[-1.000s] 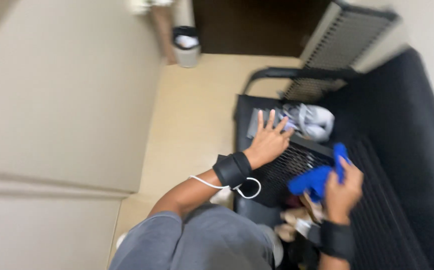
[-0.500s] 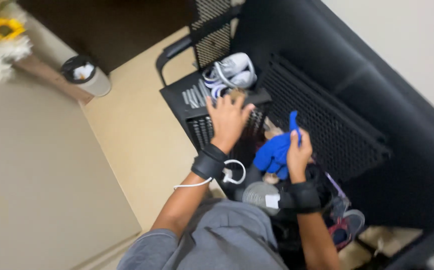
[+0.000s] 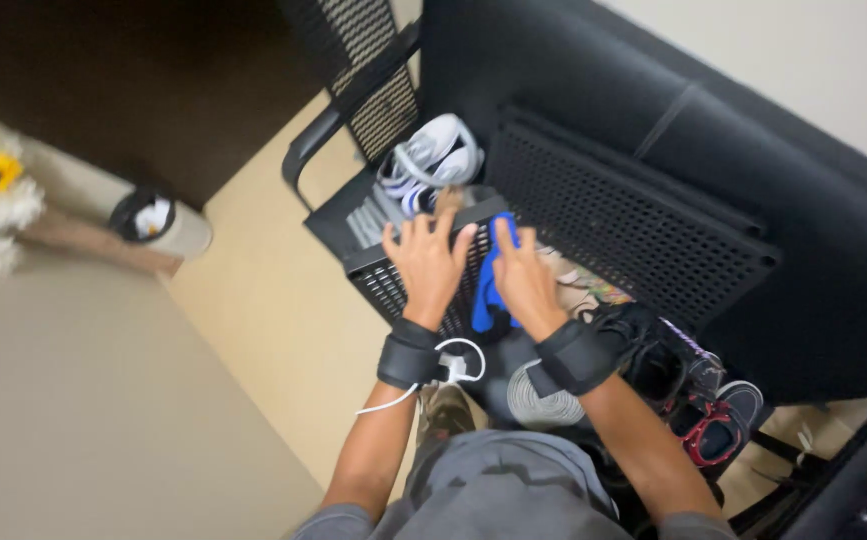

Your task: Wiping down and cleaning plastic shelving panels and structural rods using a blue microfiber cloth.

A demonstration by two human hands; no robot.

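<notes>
Since the earlier frame the right hand point(image 3: 521, 280) has come down beside the left hand point(image 3: 428, 262), its fingers pressing a blue cloth point(image 3: 486, 290) flat on the black mesh shelf point(image 3: 393, 290), while the left fingers lie spread and empty, white sneakers point(image 3: 431, 160) just beyond them.

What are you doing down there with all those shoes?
A person leans over a black mesh shoe rack. The left hand lies flat, fingers spread, on the shelf. The right hand presses a blue cloth against the same shelf. White sneakers sit on the rack beyond the hands, and dark shoes with red trim sit lower on the right. Both wrists wear black bands.
</notes>
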